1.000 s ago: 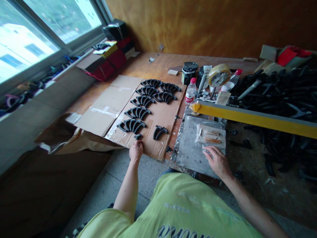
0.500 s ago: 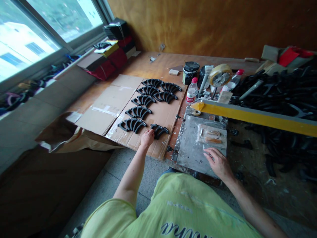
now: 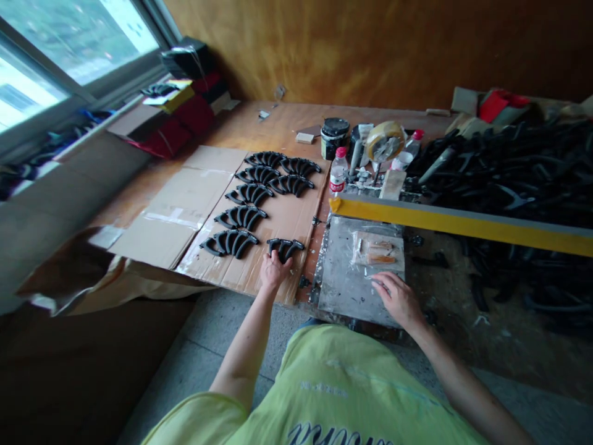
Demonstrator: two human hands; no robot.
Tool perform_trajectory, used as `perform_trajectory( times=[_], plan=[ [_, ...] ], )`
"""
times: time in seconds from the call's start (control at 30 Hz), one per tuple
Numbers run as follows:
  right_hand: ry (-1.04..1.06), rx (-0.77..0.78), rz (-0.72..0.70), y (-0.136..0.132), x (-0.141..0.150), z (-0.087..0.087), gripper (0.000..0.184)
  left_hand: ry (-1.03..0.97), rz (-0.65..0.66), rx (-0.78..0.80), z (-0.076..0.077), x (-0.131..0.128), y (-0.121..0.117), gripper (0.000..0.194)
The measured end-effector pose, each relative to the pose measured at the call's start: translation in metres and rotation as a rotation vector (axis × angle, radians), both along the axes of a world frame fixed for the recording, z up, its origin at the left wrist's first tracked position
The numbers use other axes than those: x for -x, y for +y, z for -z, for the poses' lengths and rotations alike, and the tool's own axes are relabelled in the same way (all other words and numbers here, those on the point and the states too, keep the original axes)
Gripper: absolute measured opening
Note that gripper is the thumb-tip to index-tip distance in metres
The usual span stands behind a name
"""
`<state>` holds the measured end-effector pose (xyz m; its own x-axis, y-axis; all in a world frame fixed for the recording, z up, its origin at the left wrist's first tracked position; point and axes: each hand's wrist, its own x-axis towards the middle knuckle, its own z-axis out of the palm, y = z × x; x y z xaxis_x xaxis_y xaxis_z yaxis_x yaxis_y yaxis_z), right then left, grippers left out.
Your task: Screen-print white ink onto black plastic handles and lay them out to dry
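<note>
My left hand [image 3: 273, 271] rests on flattened cardboard [image 3: 194, 204], its fingers curled against a small cluster of black curved parts [image 3: 284, 246]. More black curved parts [image 3: 259, 185] lie in neat groups in two columns farther back on the cardboard. My right hand [image 3: 398, 300] lies palm down with fingers stretched on a grey metal plate [image 3: 347, 284], just below a clear plastic packet [image 3: 377, 252] holding brownish pieces. It holds nothing.
A yellow and grey bar [image 3: 463, 222] crosses the bench above the plate. Behind it stand a water bottle [image 3: 338, 170], a black can [image 3: 334, 136] and a tape roll [image 3: 384, 141]. A big heap of black parts [image 3: 514, 179] fills the right. A window ledge runs along the left.
My left hand carried a black part from the cardboard's near edge rightward to the small cluster and now rests against it. The right hand stayed on the plate. The view shifted slightly.
</note>
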<state>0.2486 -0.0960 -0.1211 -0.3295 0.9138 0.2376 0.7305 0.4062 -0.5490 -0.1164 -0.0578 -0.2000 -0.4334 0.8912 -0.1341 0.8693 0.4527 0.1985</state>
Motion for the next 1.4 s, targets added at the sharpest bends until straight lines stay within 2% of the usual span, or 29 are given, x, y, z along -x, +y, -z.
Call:
perform_trajectory(
  times=[0.27,0.37,0.5,0.7,0.8,0.93,1.03,1.17,1.27,1.4],
  plan=[
    [0.029,-0.005,0.085,-0.002,-0.031,0.005,0.021,-0.07,-0.014,-0.029,-0.002,-0.015,0.009,0.067],
    [0.048,-0.008,0.098,-0.002,-0.039,0.007,0.022,-0.148,-0.106,-0.101,-0.004,-0.009,0.009,0.067],
    [0.047,-0.017,0.099,0.001,-0.04,0.006,0.022,-0.165,-0.242,-0.076,-0.003,0.007,0.018,0.053],
    [0.038,-0.016,0.072,0.005,-0.028,0.002,0.022,-0.145,-0.203,-0.042,-0.005,0.02,0.034,0.028],
    [0.033,-0.011,0.065,0.006,-0.026,0.0,0.021,-0.094,-0.191,-0.099,-0.014,0.018,0.03,0.028],
    [0.031,-0.005,0.069,0.005,-0.027,0.002,0.021,-0.092,-0.097,-0.293,-0.04,0.003,0.016,0.026],
    [0.042,0.003,0.058,0.004,-0.024,0.004,0.022,-0.292,-0.007,-0.418,-0.065,-0.022,0.004,0.023],
    [0.058,0.009,0.053,0.003,-0.015,0.001,0.023,-0.591,0.007,-0.509,-0.091,-0.064,-0.008,0.026],
    [0.062,0.018,0.049,0.002,-0.01,-0.004,0.022,-0.832,-0.038,-0.537,-0.098,-0.091,-0.013,0.031],
    [0.071,0.025,0.039,-0.001,-0.007,-0.006,0.021,-1.158,-0.104,-0.498,-0.1,-0.118,-0.018,0.041]
  ],
)
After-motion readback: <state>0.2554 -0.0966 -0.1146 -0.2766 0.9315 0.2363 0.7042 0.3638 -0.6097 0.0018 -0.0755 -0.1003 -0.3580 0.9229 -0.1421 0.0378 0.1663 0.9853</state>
